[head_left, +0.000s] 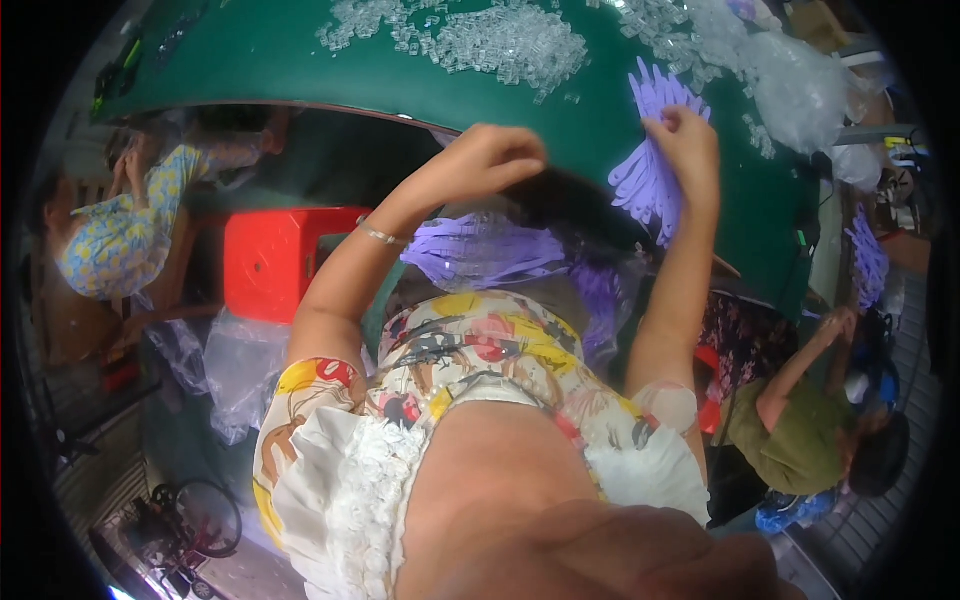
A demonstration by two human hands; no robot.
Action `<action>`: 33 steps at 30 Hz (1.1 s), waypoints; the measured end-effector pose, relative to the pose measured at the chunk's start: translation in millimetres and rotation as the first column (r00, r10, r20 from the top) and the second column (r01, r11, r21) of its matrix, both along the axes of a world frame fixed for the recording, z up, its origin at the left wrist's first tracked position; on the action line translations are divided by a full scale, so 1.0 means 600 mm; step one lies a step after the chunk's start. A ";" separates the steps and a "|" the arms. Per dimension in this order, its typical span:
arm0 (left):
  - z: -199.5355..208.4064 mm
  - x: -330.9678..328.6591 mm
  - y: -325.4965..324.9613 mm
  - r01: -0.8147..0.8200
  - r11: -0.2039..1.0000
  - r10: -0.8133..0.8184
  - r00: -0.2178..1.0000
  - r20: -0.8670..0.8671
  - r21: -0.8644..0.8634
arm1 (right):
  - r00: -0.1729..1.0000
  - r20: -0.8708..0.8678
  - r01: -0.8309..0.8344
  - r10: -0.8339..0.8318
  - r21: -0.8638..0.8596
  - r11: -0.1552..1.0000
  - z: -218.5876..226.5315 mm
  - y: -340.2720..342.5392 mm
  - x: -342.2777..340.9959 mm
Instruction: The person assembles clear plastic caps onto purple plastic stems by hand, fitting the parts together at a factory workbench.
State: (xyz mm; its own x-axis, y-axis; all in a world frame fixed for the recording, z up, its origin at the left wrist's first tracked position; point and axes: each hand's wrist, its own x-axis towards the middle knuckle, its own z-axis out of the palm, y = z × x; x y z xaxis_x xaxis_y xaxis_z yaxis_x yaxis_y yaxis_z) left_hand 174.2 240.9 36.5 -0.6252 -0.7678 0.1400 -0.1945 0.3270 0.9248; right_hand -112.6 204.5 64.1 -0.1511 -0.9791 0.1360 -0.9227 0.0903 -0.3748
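Note:
My right hand (688,150) is over a fanned bundle of thin purple strips (640,185) on the green table (400,85). Its thumb and forefinger are pinched together, and I cannot make out what is between them. Bent above the table's near edge, my left hand (500,158) has its fingers curled together, their tips partly hidden. Below it, more purple strips (485,250) lie across my lap, partly under clear plastic film. Another purple bunch (598,300) hangs beside them.
Small clear plastic pieces (510,45) are heaped on the far table, near a clear plastic bag (795,85). A red stool (265,262) stands at my left. One person (125,235) sits beyond it; another (800,430) works at my right, near more purple strips (867,258).

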 end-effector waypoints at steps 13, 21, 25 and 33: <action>-0.010 -0.233 -0.309 -0.288 0.826 0.401 0.904 0.147 -0.485 | 0.986 0.164 0.064 -0.020 -0.263 0.963 -0.026 -0.008 -0.007; -0.030 -0.307 -0.365 -0.263 0.696 0.563 0.777 0.281 -0.667 | 0.095 0.989 0.044 0.113 -0.117 0.992 0.023 0.019 -0.011; -0.020 -0.306 -0.364 -0.160 0.711 0.521 0.773 0.361 -0.685 | -0.047 0.992 -0.005 0.117 -0.118 0.993 0.027 0.032 -0.020; 0.048 -0.243 -0.254 -0.139 0.967 0.174 0.972 -0.159 0.213 | -0.056 0.960 -0.020 0.273 -0.275 0.961 0.058 0.080 -0.012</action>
State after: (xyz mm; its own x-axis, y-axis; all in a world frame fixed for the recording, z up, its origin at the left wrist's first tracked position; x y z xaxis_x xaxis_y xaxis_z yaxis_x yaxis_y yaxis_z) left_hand 28.6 88.6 65.4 -0.4744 -0.8775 0.0706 -0.0580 0.1112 0.9921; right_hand -119.7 252.8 98.8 -0.1078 -0.9873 0.1171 0.4240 -0.1522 -0.8928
